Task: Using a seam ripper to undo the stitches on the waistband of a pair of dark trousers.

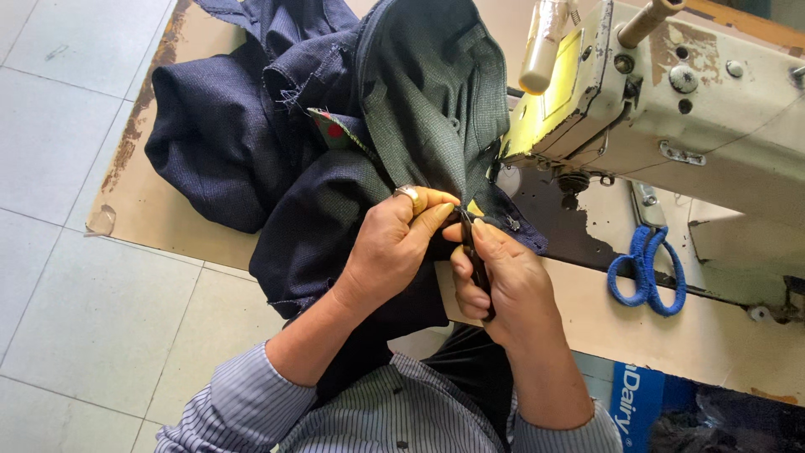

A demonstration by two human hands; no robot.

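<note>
Pinching a fold of dark cloth [335, 226], the left hand [394, 243] is closed on it with thumb and forefinger; a ring sits on one finger. The right hand [507, 281] is closed around a small dark tool [476, 260], perhaps a thread snip, whose tip points to 11 o'clock, at the pinched edge. Both hands meet just in front of the sewing machine [671, 109].

The cloth looks soft and limp, rather heavy in a heap, and not slippery. I judge it will sag and shift if held loosely, so the best place to hold is close to the seam edge, where the left hand has it now.

The cloth lies on the desk [193, 210] from 9 to 12 o'clock of the hands, in a big pile, and part of it hangs down over the desk edge towards the lap. Blue-handled scissors [646, 273] rest on the desk at 3 o'clock, well apart from the right hand.
</note>
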